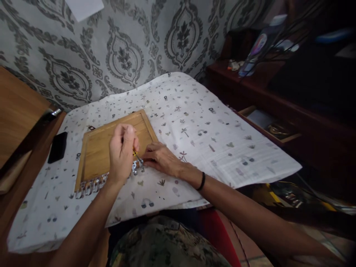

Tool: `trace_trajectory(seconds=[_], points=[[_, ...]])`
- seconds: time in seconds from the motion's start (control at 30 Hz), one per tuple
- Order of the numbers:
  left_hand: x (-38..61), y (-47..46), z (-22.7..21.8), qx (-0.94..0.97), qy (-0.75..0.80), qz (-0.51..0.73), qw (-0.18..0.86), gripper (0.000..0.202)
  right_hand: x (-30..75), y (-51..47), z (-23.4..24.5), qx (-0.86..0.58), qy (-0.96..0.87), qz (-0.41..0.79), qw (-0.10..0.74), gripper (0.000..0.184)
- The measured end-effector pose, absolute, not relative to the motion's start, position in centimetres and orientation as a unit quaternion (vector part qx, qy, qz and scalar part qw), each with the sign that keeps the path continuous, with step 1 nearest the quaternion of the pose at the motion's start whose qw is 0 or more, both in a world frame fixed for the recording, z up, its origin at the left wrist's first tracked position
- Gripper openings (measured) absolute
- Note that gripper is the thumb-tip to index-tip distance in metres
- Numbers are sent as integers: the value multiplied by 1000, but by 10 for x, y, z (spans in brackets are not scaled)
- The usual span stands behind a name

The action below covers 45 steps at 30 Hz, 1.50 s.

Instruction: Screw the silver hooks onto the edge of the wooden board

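Note:
On the cloth lies a framed wooden board (96, 152), with a row of shiny metal hooks (93, 185) along its near edge. My left hand (122, 148) is closed in a fist around a small screwdriver (135, 152) with a yellow handle, mostly hidden by the fingers. Its shaft slants down to a metal hook (135, 167) at the right part of the row. Beside that spot, my right hand (161, 159) rests at the board's near right corner. Its fingers are bent together at the hook's edge, and the exact contact is partly hidden.
A white printed cloth (194, 122) covers the table. A black phone (58, 147) lies left of the board. Patterned wallpaper (125, 55) rises behind. To the right stand a dark red desk (250, 89) with a bottle (258, 48) and an open drawer (267, 124).

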<state>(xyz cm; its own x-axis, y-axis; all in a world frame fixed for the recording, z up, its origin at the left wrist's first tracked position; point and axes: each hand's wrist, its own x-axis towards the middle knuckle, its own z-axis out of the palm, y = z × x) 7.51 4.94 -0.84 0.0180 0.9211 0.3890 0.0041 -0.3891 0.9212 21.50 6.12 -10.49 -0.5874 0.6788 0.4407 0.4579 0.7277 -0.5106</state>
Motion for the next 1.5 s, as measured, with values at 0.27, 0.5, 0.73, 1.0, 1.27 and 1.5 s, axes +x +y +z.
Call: trace_trajectory(seconds=[0.27,0.5,0.73,1.0,1.27,1.5], points=[[89,42,-14,560,381,636,370,50,215,61,-104,-331,-875,170,311,15],[81,57,-9,614,350,536,462,55,218,60,-103,-317,-880,183,302,17],[70,67,0,609,321,465,556,54,217,61,-103,-321,-875,187,310,13],[88,34,-16,593,388,611,353,37,216,60,-104,-324,-879,168,307,20],[77,61,-3,599,321,514,523,52,219,61,-102,-319,-883,176,295,17],[63,69,0,604,303,470,568,50,219,60,-102,-327,-877,196,293,16]])
